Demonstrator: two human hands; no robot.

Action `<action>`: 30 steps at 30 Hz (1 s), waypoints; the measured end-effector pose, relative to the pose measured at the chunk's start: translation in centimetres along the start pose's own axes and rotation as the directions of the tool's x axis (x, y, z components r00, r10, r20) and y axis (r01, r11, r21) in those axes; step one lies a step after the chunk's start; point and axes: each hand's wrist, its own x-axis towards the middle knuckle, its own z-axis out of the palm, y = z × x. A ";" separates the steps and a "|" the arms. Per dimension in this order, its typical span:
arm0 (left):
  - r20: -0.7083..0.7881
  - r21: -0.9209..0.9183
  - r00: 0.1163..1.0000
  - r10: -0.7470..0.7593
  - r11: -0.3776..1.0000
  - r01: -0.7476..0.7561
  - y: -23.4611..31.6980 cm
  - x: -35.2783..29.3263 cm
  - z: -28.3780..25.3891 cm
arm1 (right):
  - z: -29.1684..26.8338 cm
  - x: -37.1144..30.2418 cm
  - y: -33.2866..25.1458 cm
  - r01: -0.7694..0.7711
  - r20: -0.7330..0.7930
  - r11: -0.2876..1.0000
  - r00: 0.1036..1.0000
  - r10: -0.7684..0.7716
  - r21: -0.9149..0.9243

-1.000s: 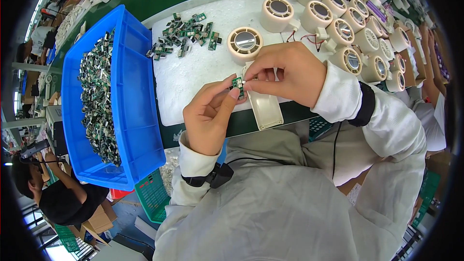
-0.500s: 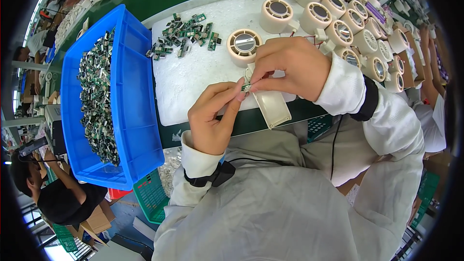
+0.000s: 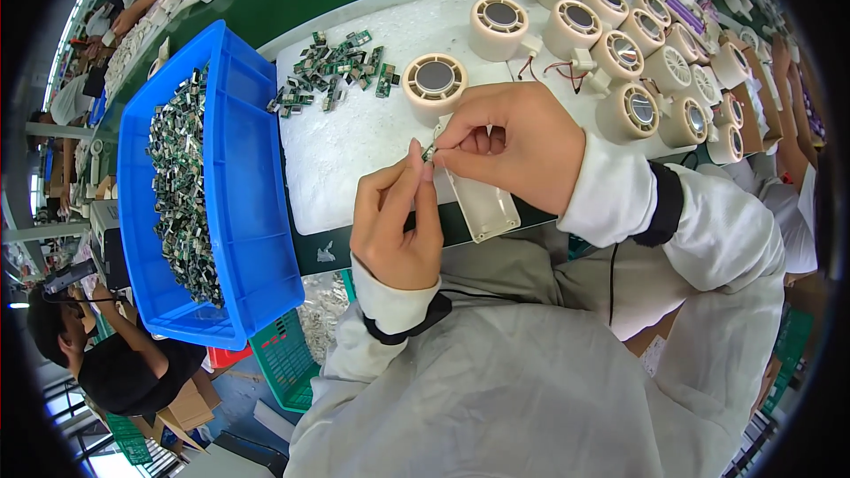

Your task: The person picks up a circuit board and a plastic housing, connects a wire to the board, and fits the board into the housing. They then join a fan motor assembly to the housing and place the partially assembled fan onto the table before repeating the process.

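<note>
Boards (image 3: 181, 204) are filling the blue bin (image 3: 254, 212), loose boards (image 3: 332, 71) lying on the white sheet (image 3: 332, 164), presumably for easy reach. The left hand (image 3: 398, 221) is pinching a circuit board (image 3: 428, 154) between its fingers, likely steadying it; the right hand's (image 3: 522, 146) fingers are meeting narrowly beside it, hiding whatever they are gripping and partly covering a cream housing (image 3: 485, 205).

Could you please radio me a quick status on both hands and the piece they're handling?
Left hand pinching small green circuit board, mostly hidden. Right hand at it, grip unclear. Right hand partly blocks view of cream housing.
</note>
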 end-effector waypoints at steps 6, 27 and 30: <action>-0.034 0.112 0.998 0.047 0.993 -0.043 0.7 0.6 -0.6 | 0.5 0.6 -1.0 -0.055 -0.066 0.998 0.996 0.053 -0.022; -0.026 0.421 0.987 -0.157 0.894 0.153 -5.8 7.0 -6.4 | -21.1 18.4 2.2 -0.423 -0.143 0.879 0.906 0.399 -0.222; -0.039 0.395 0.983 -0.180 0.901 0.180 -5.5 7.3 -6.6 | -23.1 22.9 6.5 -0.471 -0.070 0.773 0.868 0.491 -0.424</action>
